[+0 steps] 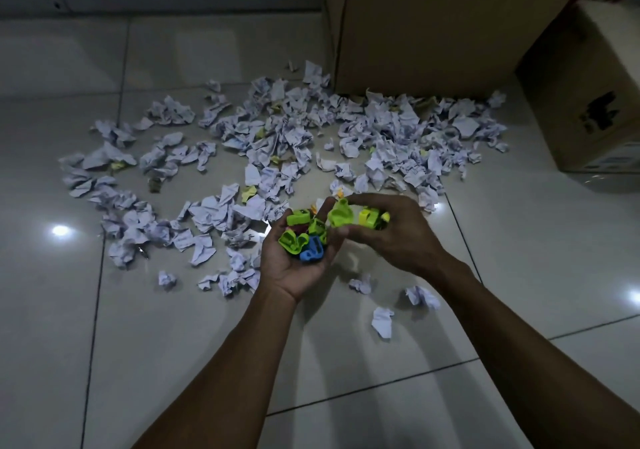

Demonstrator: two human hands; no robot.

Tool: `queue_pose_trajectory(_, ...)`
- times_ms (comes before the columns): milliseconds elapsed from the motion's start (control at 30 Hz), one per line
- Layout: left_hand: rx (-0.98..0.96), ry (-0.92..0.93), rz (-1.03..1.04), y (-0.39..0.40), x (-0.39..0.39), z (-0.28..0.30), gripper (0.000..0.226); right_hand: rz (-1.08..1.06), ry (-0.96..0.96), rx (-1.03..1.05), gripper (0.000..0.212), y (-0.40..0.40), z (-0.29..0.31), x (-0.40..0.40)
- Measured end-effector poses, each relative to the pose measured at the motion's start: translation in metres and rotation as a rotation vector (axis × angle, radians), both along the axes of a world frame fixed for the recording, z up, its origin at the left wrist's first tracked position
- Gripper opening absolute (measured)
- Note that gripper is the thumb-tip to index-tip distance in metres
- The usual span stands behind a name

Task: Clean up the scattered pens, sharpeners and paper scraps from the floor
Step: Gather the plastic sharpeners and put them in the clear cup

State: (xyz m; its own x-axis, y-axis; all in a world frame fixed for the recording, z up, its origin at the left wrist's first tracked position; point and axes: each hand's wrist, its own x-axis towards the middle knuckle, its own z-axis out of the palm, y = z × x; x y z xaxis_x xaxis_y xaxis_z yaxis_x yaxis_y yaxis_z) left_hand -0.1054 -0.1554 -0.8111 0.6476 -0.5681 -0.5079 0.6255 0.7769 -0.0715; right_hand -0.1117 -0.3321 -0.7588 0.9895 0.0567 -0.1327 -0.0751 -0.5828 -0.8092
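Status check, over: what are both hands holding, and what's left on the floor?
Left hand cupped, holding sharpeners. Right hand gripping more. Paper scraps cover tiles. No pens seen.

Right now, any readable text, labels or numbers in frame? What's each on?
None can be read.
Cardboard box: dark printed mark on its side, plus a pale label strip at the bottom, both too blurred.
Paper scraps: faint ink marks, too small.

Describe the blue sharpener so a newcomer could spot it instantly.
Start at the big cardboard box at the top, then come down past the paper scraps to the left hand, palm up. The blue sharpener lies nearest the wrist, the only blue piece among green ones.
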Motion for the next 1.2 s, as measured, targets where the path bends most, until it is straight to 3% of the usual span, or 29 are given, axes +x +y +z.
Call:
queue_pose_trajectory(133, 0.04, -0.064, 0.004, -0.004, 0.0, 0.003, 0.045, 0.077, -0.035, -0.098, 0.055, 0.005, 0.0, -0.004)
queue_pose_trajectory(267, 0.017, -0.119, -0.001, -0.001, 0.001, 0.006, 0.026, 0.09, -0.038, -0.2, 0.059, 0.005, 0.002, -0.006)
queue_pose_trajectory(367, -0.074, -0.184, -0.021, 0.001, -0.002, 0.015, 0.03, 0.086, -0.044, -0.092, 0.062, 0.004, 0.007, -0.009)
queue_pose_trajectory(433, -0.098, -0.154, -0.001, 0.003, -0.002, 0.017, 0.021, -0.022, -0.035, -0.01, 0.06, 0.0, 0.006, -0.008)
queue_pose_trajectory(500, -0.083, -0.084, 0.023, 0.007, 0.0, 0.011, 0.03, -0.186, -0.016, 0.039, 0.05, -0.01, -0.001, -0.004)
queue_pose_trajectory(567, -0.074, -0.048, 0.044, 0.012, 0.0, 0.009, 0.03, -0.34, 0.044, -0.042, 0.042, -0.019, -0.014, 0.003)
queue_pose_trajectory(633, -0.025, -0.056, 0.058, 0.018, -0.001, 0.008, 0.028, -0.441, 0.127, -0.198, 0.048, -0.026, -0.025, 0.012)
queue_pose_trajectory(800, 0.002, -0.051, 0.08, 0.029, -0.002, 0.007, 0.03, -0.362, 0.247, -0.432, 0.071, -0.019, -0.031, 0.033)
queue_pose_trajectory(967, 0.019, -0.065, 0.078, 0.032, -0.002, 0.007, 0.03, -0.35, 0.254, -0.541, 0.056, -0.016, -0.038, 0.034)
queue_pose_trajectory(1100, 0.037, -0.082, 0.07, 0.033, -0.002, 0.008, 0.028, -0.355, 0.185, -0.472, 0.049, -0.015, -0.03, 0.027)
queue_pose_trajectory(1200, 0.032, -0.094, 0.037, 0.031, -0.003, 0.009, 0.033, -0.342, 0.076, -0.186, 0.049, -0.003, -0.008, 0.02)
